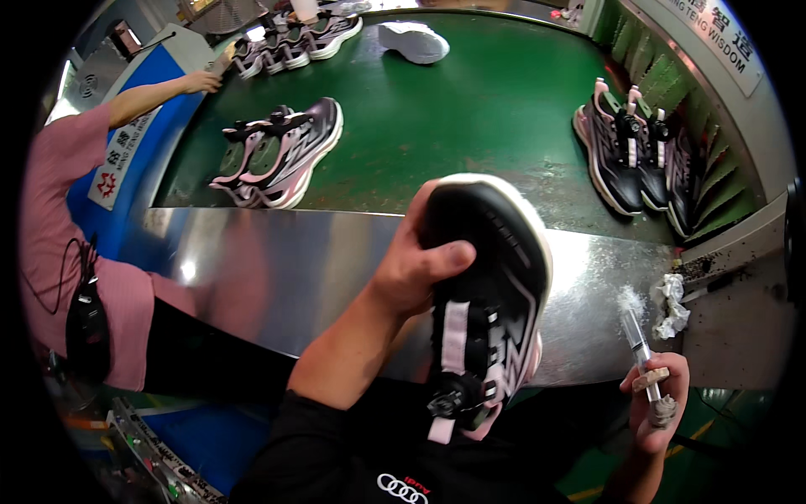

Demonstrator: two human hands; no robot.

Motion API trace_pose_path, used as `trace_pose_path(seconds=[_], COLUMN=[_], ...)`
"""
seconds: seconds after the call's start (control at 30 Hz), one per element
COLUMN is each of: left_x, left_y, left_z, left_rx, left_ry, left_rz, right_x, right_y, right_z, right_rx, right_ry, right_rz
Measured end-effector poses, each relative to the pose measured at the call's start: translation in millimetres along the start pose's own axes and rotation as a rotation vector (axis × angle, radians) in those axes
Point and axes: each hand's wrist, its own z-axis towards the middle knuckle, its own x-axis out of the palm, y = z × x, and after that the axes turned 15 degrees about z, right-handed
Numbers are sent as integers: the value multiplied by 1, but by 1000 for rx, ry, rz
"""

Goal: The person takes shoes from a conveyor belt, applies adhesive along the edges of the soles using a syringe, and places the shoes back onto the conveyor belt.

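Observation:
My left hand [411, 270] grips a black and pink sneaker [495, 244] by its toe end, thumb across the black upper. The shoe is tilted with its white-edged toe pointing away and its strap and round dial closure [456, 395] toward me. At the lower right, my right hand [659, 399] is closed around a clear syringe [637, 336] with beige wrapping on its barrel. The syringe's tip points away from me, near a white smear [630, 299] on the metal ledge. A gap separates the syringe from the sneaker.
A metal ledge [319, 244] borders a green conveyor belt [470, 109]. Sneakers stand at the belt's left [290, 155], right [617, 160] and far left [294, 42]; a white sole [413, 42] lies far back. Crumpled tissue [672, 304] sits at right. A person in pink [92, 277] reaches toward the belt.

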Motion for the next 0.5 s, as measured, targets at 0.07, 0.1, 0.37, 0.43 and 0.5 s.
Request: trace_pose_path(seconds=[0.07, 0.1, 0.37, 0.43, 0.5], left_x=[-6, -9, -11, -6, -3], left_y=[-2, 2, 14, 8, 3], left_z=[-11, -13, -23, -23, -23], left_rx=[-93, -66, 123, 134, 158], left_ry=[40, 47, 151, 156, 184], left_rz=[-114, -107, 58, 43, 65], right_x=[22, 30, 87, 96, 103], right_y=[9, 11, 35, 36, 37], right_z=[18, 26, 49, 54, 56], right_rx=[-97, -94, -48, -67, -52], right_ry=[72, 144, 289, 296, 286], right_rz=[134, 292, 648, 616, 606])
